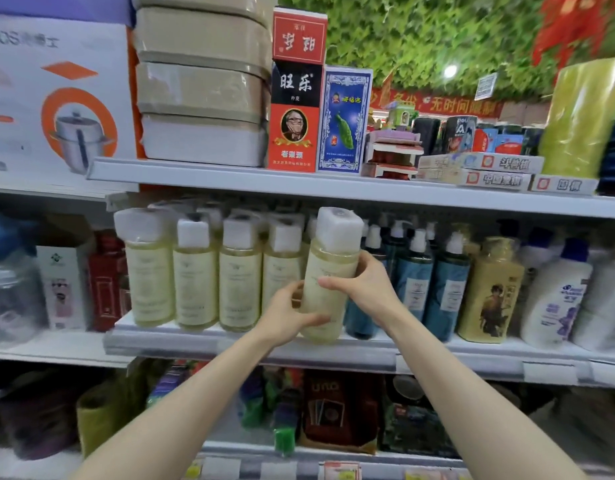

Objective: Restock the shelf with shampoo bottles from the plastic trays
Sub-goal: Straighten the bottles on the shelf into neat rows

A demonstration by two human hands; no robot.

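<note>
shampoo bottle [334,258] near upright, cap up, left hand [285,317], right hand [365,285] both clasping it

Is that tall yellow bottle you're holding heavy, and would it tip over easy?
Probably fairly heavy: the yellow bottle looks filled nearly to its white cap, and both the left hand and right hand hold it. It may tip easily, being tall and narrow, with its base at the front edge of the shelf. Its smooth plastic could be a bit slippery.

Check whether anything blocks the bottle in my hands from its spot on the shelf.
Nothing visible does. The bottle is at the shelf edge, in the gap between the pale bottles and the teal pump bottles. Behind it is hidden.
</note>
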